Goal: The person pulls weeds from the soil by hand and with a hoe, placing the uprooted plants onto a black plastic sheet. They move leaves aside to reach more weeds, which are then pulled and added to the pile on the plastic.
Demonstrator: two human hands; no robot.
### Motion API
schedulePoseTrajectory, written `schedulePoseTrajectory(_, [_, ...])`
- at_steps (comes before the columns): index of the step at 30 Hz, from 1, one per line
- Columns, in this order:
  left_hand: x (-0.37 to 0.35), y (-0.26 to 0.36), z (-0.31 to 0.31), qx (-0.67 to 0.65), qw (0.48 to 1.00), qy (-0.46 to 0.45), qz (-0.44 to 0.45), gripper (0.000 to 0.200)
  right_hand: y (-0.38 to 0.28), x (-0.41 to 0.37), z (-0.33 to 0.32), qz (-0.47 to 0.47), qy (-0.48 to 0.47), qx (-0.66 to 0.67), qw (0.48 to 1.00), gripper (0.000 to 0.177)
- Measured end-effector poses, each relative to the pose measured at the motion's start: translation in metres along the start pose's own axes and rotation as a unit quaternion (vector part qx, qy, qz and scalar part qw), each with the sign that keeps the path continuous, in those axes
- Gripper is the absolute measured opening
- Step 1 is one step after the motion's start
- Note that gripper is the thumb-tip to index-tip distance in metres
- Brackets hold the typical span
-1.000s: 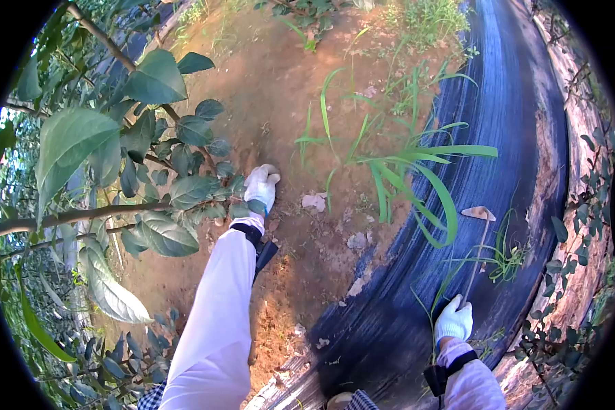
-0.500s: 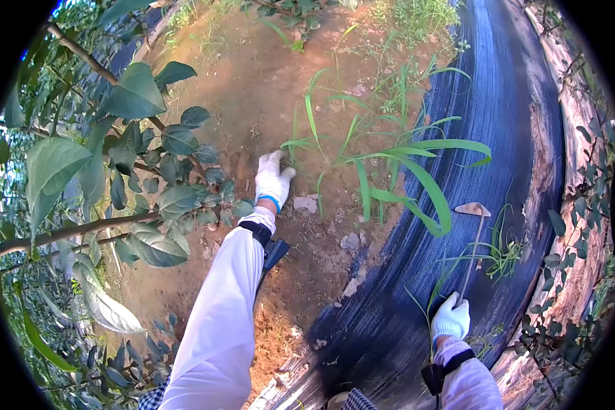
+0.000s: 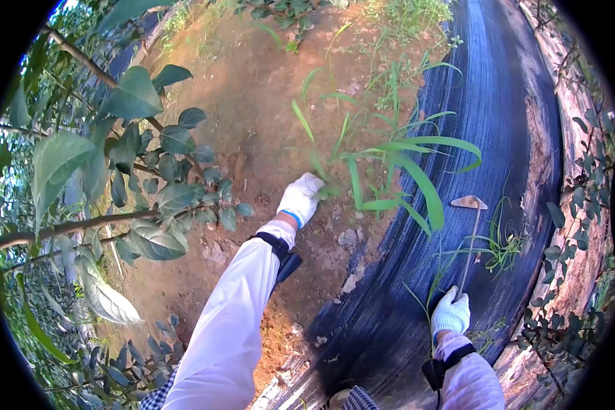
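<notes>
My left hand [image 3: 301,199], in a white glove with a blue cuff, is closed low over the brown soil [image 3: 253,102]. Its fingertips are at the base of small green grass blades; the grip itself is too blurred to make out. Just to the right of it, long grass blades [image 3: 427,191] arch over the edge of the black plastic sheet [image 3: 396,287]. My right hand [image 3: 451,312], gloved too, is wrapped round the handle of a small hoe [image 3: 469,202], whose flat triangular blade points away from me above the sheet.
A leafy branch [image 3: 82,225] reaches in from the left, near my left forearm. Grass tufts [image 3: 504,249] grow beside the hoe. Pale, weathered strips [image 3: 574,123] run along the sheet's right side, with small-leaved stems over them.
My left hand has moved right and slightly down, from one grass tuft to the base of another, and its fingers have closed. My right hand still holds the hoe in nearly the same place.
</notes>
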State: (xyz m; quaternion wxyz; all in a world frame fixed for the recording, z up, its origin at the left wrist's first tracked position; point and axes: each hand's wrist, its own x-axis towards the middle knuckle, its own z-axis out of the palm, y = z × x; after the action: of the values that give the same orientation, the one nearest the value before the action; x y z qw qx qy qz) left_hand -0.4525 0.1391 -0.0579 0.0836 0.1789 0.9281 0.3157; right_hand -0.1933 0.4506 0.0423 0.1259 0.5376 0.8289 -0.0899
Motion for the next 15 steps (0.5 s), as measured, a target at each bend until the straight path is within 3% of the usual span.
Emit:
schedulePoseTrajectory(1, [-0.003,-0.002,-0.001,-0.158,0.979,0.021,-0.127,0.022,0.001,0.000,-0.002,-0.002,-0.004,0.003,1.000,0.043])
schedulePoseTrajectory(2, [-0.006,-0.005,-0.005,-0.308,0.918,0.040,-0.246,0.018,0.002,0.002,-0.001,-0.006,0.000,0.002,1.000,0.043])
schedulePoseTrajectory(3, [-0.013,-0.011,-0.016,-0.147,0.966,0.154,-0.149,0.015,0.004,0.003,0.001,-0.008,0.003,0.002,1.000,0.043])
schedulePoseTrajectory(4, [-0.023,-0.013,-0.033,-0.064,0.969,0.198,-0.129,0.018,0.005,0.002,0.002,-0.010,0.004,0.002,1.000,0.043])
schedulePoseTrajectory(6, [-0.048,-0.042,-0.045,-0.144,0.950,0.211,-0.181,0.021,0.002,0.002,-0.001,-0.002,-0.015,0.005,1.000,0.043])
schedulePoseTrajectory(8, [-0.071,-0.070,-0.045,-0.064,0.973,0.114,-0.191,0.026,0.002,0.002,-0.002,-0.002,-0.015,0.006,1.000,0.043])
schedulePoseTrajectory(9, [-0.082,-0.058,-0.046,0.069,0.982,0.100,-0.145,0.034,0.002,0.002,-0.002,0.000,-0.020,0.005,1.000,0.043])
schedulePoseTrajectory(12, [-0.084,-0.041,-0.033,0.148,0.987,0.059,-0.038,0.036,0.002,0.002,-0.001,-0.005,-0.011,0.002,1.000,0.043])
schedulePoseTrajectory(14, [-0.073,-0.040,-0.024,0.148,0.987,0.014,-0.065,0.029,0.003,0.002,-0.001,-0.007,-0.012,0.002,1.000,0.043])
schedulePoseTrajectory(15, [-0.069,-0.039,-0.025,0.032,0.994,0.035,-0.103,0.027,0.003,0.002,-0.002,-0.009,-0.013,0.003,1.000,0.043])
